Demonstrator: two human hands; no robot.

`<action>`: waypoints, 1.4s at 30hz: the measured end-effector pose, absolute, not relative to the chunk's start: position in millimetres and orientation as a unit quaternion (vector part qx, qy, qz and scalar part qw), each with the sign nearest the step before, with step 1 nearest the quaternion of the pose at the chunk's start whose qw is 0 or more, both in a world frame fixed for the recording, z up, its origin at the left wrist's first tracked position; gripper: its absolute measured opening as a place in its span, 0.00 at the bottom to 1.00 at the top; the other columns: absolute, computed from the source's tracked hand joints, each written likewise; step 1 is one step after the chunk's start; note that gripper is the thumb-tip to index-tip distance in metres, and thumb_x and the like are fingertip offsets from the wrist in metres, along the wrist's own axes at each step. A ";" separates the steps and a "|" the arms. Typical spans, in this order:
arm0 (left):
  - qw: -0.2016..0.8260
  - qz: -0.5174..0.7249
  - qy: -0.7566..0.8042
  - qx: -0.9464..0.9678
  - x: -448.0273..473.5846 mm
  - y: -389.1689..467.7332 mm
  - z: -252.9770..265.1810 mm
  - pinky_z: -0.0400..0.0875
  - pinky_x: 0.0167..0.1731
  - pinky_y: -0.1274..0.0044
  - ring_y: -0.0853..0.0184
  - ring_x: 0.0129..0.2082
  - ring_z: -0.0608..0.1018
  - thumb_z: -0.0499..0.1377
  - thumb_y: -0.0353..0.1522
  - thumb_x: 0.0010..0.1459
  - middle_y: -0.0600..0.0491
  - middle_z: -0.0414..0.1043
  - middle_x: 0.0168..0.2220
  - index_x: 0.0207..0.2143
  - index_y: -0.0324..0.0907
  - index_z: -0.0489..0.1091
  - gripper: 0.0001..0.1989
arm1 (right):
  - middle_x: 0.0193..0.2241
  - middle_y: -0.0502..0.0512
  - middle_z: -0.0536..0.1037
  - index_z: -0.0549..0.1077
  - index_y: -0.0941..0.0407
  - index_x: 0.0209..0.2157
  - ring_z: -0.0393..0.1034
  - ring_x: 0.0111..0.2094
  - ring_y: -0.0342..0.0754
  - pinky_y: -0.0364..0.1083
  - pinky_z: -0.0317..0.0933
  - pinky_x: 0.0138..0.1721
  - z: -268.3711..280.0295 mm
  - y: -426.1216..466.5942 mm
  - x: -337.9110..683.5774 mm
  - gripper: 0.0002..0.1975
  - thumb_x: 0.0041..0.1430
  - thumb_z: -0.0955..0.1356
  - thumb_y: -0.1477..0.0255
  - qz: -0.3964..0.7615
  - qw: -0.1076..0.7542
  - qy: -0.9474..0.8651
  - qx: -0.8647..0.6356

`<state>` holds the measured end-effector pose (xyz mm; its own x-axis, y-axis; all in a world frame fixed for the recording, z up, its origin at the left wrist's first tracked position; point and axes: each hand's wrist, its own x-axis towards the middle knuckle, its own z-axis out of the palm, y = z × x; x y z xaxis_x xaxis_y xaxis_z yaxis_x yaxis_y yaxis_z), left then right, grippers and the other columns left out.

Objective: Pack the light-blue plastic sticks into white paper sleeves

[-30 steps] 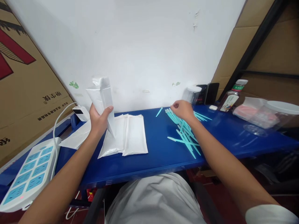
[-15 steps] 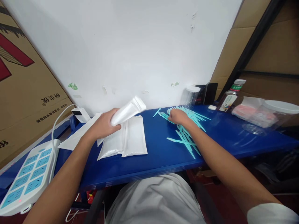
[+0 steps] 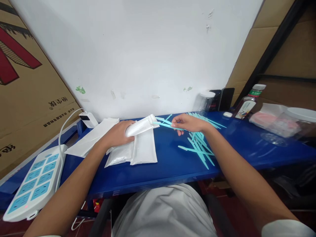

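Observation:
My left hand (image 3: 120,133) is closed around a white pouch (image 3: 142,126), its far end pointing right. Between the thumb and fingers of my right hand (image 3: 189,123) are a few thin teal plastic sticks (image 3: 164,123), shaped like eyebrow razors. Their left tips meet the right end of the pouch; I cannot tell whether they are inside it. Under and beside my left hand lie more white pouches (image 3: 144,149), flat on the blue table (image 3: 168,164). A loose pile of the same teal sticks (image 3: 197,144) spreads below and behind my right hand.
White sheets or flat pouches (image 3: 92,140) lie at the left, near a white power strip (image 3: 34,184) and a small white device (image 3: 88,119). At the right stand clear jars (image 3: 203,102), a phone (image 3: 226,99), a bottle (image 3: 249,102) and a pink-and-white pack (image 3: 274,121).
My right hand has come up from the pile and moved left, carrying teal sticks to the pouch. My left hand has lowered the pouch and tilted it flatter.

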<state>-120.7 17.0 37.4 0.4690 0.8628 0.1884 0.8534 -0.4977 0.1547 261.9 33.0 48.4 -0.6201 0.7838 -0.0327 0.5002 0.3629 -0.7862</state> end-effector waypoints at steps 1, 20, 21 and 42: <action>0.014 0.124 0.497 0.859 -120.0 17.1 35.6 0.68 0.61 0.58 0.45 0.62 0.74 0.63 0.44 0.55 0.43 0.70 0.66 0.67 0.43 0.66 0.38 | 0.25 0.55 0.80 0.73 0.56 0.35 0.71 0.26 0.47 0.45 0.63 0.31 47.9 31.2 257.8 0.24 0.64 0.69 0.47 0.402 0.170 -0.807 -0.396; -0.010 0.306 0.453 0.837 -100.9 11.3 29.3 0.73 0.48 0.63 0.52 0.47 0.80 0.65 0.38 0.54 0.48 0.79 0.50 0.53 0.42 0.74 0.24 | 0.43 0.59 0.85 0.84 0.56 0.42 0.74 0.32 0.48 0.45 0.67 0.27 32.6 11.4 192.0 0.20 0.65 0.70 0.55 0.321 0.550 -0.692 -0.340; 0.003 0.343 0.460 0.819 -103.3 12.4 32.1 0.73 0.47 0.65 0.53 0.45 0.80 0.66 0.39 0.54 0.49 0.80 0.47 0.51 0.42 0.75 0.22 | 0.43 0.60 0.85 0.84 0.57 0.42 0.75 0.33 0.49 0.46 0.67 0.28 34.2 17.7 201.0 0.20 0.66 0.69 0.55 0.297 0.569 -0.677 -0.360; 0.005 0.412 0.469 0.781 -123.2 9.9 56.8 0.73 0.48 0.66 0.54 0.46 0.76 0.62 0.40 0.54 0.51 0.74 0.48 0.57 0.41 0.67 0.29 | 0.41 0.72 0.83 0.82 0.61 0.43 0.79 0.45 0.59 0.48 0.65 0.41 6.9 72.1 274.5 0.12 0.65 0.70 0.67 0.000 0.020 -0.703 -0.711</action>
<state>-123.2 9.9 56.8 0.2195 0.7374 0.6388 0.7285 -0.5594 0.3954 274.5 72.1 6.9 0.0123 0.9995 0.0283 0.9995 -0.0115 -0.0281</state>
